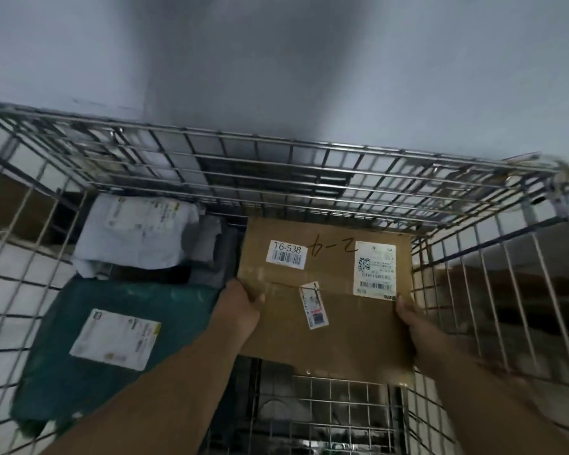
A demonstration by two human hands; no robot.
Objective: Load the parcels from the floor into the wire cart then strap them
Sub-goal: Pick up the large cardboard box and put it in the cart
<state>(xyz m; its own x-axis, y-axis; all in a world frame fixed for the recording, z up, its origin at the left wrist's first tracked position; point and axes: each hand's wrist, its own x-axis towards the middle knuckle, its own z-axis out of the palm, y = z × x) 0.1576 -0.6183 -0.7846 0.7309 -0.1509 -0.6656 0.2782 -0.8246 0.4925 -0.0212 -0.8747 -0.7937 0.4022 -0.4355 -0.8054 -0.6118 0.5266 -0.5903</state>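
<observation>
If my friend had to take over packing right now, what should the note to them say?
Left hand and right hand grip the sides of the cardboard box, held inside the wire cart on its right side.
Already in the cart: green mailer near left, white mailer far left.
Left: set the box down, check the floor for more parcels, then strap. No strap in view.

Parcel sorting or courier depot, indoor. Evidence: steel wire cart [276, 165] standing against a plain grey wall [408, 77]; cardboard box [326, 307] bearing a barcode sticker [286, 254] reading "T6-S38" and a courier waybill [375, 269]; 2 poly mailers, teal mailer [79, 300] and white mailer [135, 234], both carrying shipping labels, lying inside.
</observation>
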